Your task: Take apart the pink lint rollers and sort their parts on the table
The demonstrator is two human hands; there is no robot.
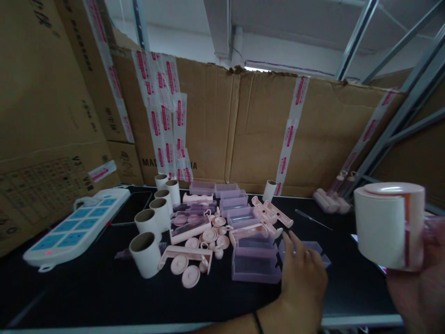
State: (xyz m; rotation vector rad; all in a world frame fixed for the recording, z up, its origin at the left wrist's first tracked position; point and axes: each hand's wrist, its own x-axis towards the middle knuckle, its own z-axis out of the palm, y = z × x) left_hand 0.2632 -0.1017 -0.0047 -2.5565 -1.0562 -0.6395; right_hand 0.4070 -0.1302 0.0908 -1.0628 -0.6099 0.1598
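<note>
At the right edge, my right hand (415, 283) is closed around a pink holder (413, 222) with a white roll (378, 227) in it, raised above the table. My left hand (302, 273) reaches in from the front, fingers apart and slightly bent, over a translucent purple piece (318, 255). Whether the fingertips touch it I cannot tell. Just left of this hand are open purple boxes (257, 269). Pink frames (187, 253), pink discs (191, 277) and small pink hooked parts lie in a heap farther left.
White cardboard-cored rolls (145, 257) stand in a row at the left. A power strip (79, 227) and a dark phone-like slab (132, 208) lie beyond them. Pink assembled rollers (332, 202) rest at the back right, near a thin knife-like tool (313, 219). Cardboard walls (208, 120) enclose the table.
</note>
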